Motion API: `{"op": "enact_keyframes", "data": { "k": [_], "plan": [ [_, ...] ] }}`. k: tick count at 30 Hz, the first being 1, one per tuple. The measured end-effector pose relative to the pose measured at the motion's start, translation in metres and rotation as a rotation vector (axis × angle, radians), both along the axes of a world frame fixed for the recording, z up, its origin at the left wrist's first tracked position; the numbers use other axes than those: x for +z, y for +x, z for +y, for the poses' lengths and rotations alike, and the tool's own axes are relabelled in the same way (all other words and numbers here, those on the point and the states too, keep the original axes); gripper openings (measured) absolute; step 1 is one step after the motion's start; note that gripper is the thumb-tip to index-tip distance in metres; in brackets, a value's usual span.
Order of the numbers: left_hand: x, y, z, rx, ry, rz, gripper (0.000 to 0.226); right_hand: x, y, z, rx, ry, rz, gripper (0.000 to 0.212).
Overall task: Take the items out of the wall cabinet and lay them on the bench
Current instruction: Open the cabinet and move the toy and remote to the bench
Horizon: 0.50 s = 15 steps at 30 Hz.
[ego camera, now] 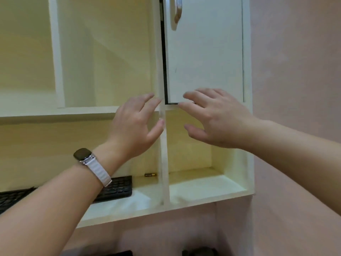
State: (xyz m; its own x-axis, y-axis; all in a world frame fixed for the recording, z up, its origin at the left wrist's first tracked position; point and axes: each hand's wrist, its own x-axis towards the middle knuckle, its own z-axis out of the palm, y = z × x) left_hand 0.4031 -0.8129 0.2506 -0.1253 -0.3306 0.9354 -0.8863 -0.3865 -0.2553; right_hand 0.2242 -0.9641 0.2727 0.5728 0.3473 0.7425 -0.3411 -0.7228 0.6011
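A cream wall cabinet (164,207) fills the view. On its bottom shelf lies a black keyboard (118,187), partly hidden behind my left forearm, and a small battery (150,174) rests at the back right of that compartment. My left hand (134,126), with a watch on the wrist, is raised in front of the cabinet's vertical divider, fingers spread and holding nothing. My right hand (215,119) is raised beside it, fingers apart and empty, just below the bottom edge of a white cabinet door (204,58). The lower right compartment behind my right hand shows nothing inside.
The white door has a metal handle (178,10) at the top and stands slightly ajar. A pink wall (295,71) borders the cabinet on the right and below. Dark objects (199,252) show at the bottom edge of the frame.
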Motion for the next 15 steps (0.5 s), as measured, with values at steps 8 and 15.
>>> {"op": "enact_keyframes", "data": {
  "k": [8,15],
  "plan": [
    [0.019,0.050,-0.029,-0.107,-0.051,-0.280,0.050,0.044,0.050,0.013,-0.072,-0.198,-0.111,0.047],
    [0.007,0.079,-0.043,0.087,-0.135,-0.520,0.051,0.054,0.066,0.001,-0.264,-0.258,-0.044,0.052]
  ]
}}
